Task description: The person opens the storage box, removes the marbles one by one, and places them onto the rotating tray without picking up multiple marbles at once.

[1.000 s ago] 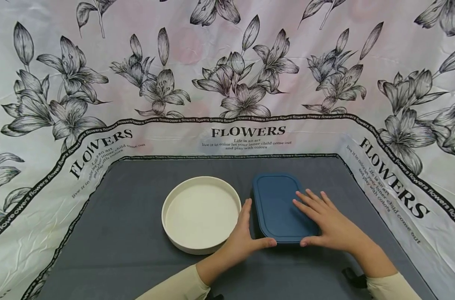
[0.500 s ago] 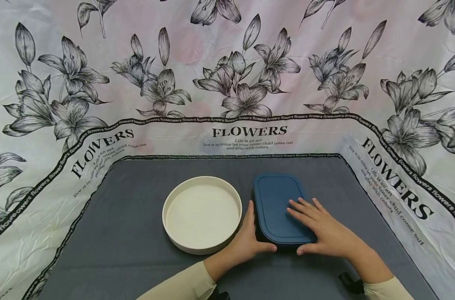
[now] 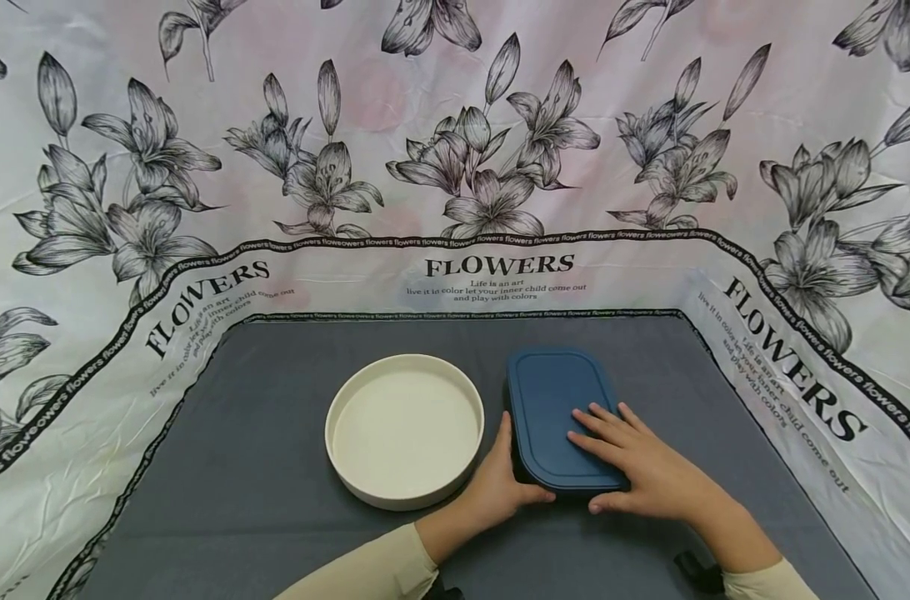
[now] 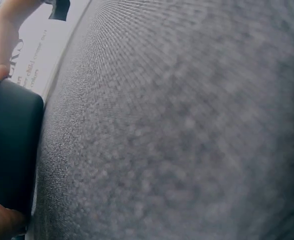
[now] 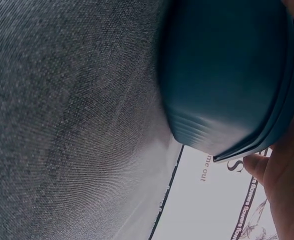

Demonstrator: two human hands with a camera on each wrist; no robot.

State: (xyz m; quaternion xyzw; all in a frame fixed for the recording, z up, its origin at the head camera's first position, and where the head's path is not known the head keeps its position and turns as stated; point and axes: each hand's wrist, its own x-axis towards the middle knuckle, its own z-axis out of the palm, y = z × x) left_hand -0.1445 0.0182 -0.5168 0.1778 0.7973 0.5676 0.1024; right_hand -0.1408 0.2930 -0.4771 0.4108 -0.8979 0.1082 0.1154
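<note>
Found the blue box [image 3: 548, 421] right of centre in the head view, flat on the grey surface [image 3: 252, 467], with the lid [image 3: 556, 379] on and the round cream tray [image 3: 404, 502] just to its left. Saw the left hand [image 3: 494, 490] beside the box's lower left corner, with fingers straight and thumb reaching toward the near edge. Saw the right hand [image 3: 642, 468] over the lower right corner, with fingers straight and spread on the lid and thumb by the near rim. Made out no curled grip from either, and could not tell the pressure. Judged the step in hand as steadying the box from both sides. Called, on that reading, for fairly matched pressure left and right, to avoid twisting the box on the surface. Seemed wise to seat the left fingers low against the wall, away from the tray in that narrow gap, and to keep the right fingertips light on the lid. Risked, with too hard a push from lower right, a slide toward the upper left.
</note>
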